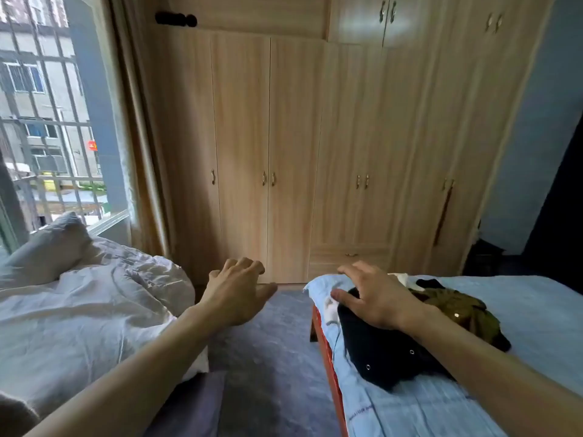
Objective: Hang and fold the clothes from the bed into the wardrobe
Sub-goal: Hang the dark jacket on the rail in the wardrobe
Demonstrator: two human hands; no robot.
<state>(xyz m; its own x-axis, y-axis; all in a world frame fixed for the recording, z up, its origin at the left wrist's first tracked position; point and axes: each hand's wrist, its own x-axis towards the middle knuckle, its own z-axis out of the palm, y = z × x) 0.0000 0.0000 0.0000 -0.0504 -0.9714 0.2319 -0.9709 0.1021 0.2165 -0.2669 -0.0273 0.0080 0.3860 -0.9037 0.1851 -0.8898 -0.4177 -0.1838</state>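
Clothes (378,354) heaped on the bed (520,310), wardrobe (293,137) closed; left hand (235,294), right hand (375,302), each grip apart.

Two arms are shown, each visible from the forearm to the fingertips. The left hand (235,293) and the right hand (375,299) are bare; only the backs of both are seen. The left forearm (126,373) and the right forearm (492,373) are uncovered along the whole length in view, up to the lower picture edge. Both forearms are slender and taper to narrow wrists. A row of knuckles is discernible on the left hand. Fingernails are too blurred to be assessed. A dull brown-grey patch (14,414) is recorded at the lower left corner, beside the left forearm; whether it is a garment cannot be determined.
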